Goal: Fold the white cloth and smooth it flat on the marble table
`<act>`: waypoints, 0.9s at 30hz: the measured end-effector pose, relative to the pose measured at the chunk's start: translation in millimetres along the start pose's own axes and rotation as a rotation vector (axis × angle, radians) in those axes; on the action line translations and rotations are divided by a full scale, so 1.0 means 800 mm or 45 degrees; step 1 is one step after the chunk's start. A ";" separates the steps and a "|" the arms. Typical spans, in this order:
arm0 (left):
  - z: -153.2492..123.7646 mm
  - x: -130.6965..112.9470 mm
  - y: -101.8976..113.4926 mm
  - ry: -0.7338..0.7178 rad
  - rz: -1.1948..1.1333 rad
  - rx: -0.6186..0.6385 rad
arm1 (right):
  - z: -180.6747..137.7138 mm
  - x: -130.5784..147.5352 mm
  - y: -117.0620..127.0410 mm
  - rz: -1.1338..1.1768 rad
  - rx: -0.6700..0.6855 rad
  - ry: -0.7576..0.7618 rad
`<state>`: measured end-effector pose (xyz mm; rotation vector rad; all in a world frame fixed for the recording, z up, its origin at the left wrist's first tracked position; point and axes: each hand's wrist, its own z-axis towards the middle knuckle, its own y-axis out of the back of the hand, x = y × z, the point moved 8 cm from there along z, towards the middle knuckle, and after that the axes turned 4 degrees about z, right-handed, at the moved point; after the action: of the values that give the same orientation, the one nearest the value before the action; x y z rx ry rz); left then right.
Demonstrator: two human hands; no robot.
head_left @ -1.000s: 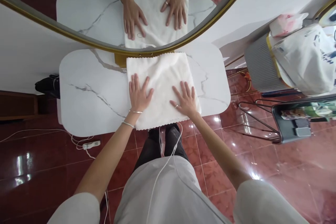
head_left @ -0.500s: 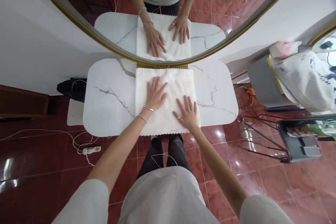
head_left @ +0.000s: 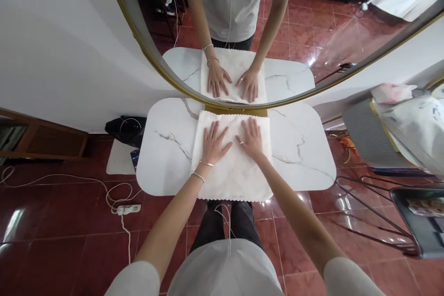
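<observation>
A white cloth with scalloped edges [head_left: 232,180] lies spread over the middle of the white marbled tabletop [head_left: 166,166], its near end reaching the table's front edge. My left hand [head_left: 214,143] rests flat on the cloth's far left part, fingers spread, two bracelets at the wrist. On the far right part my right hand [head_left: 251,138] also lies flat, fingers apart, with a ring on one finger. Both palms press down on the fabric, and neither hand grasps it. The gold-rimmed mirror [head_left: 183,88] behind the table reflects both hands and the cloth.
A dark bag [head_left: 126,127] sits left of the table, near a phone [head_left: 135,158]. A power strip [head_left: 129,209] with loose cables lies on the red tiled floor. To the right stand a ribbed grey bin [head_left: 367,132] and a dark chair [head_left: 419,226] with items on it.
My right hand has slid forward from the near right of the cloth to its far right part. My left hand stays at the far left. The camera view has tilted up and shifted left.
</observation>
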<state>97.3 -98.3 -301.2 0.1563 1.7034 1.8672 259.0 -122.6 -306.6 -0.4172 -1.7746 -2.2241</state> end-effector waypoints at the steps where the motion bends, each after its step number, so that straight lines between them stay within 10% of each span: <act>1: -0.003 0.011 0.005 0.028 0.006 -0.011 | 0.011 0.019 -0.016 -0.017 0.048 0.036; 10: -0.020 0.070 0.035 0.181 0.060 -0.102 | 0.036 0.116 -0.062 -0.009 0.121 0.093; 18: 0.013 0.001 0.006 -0.094 0.009 0.026 | 0.016 0.031 -0.018 -0.053 0.053 -0.022; 27: 0.007 -0.039 -0.006 0.059 0.047 0.008 | 0.010 -0.027 0.002 -0.078 0.038 0.017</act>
<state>127.2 -108.7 -295.3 0.1493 1.7484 1.9061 280.3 -114.6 -311.7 -0.3449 -1.8352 -2.2328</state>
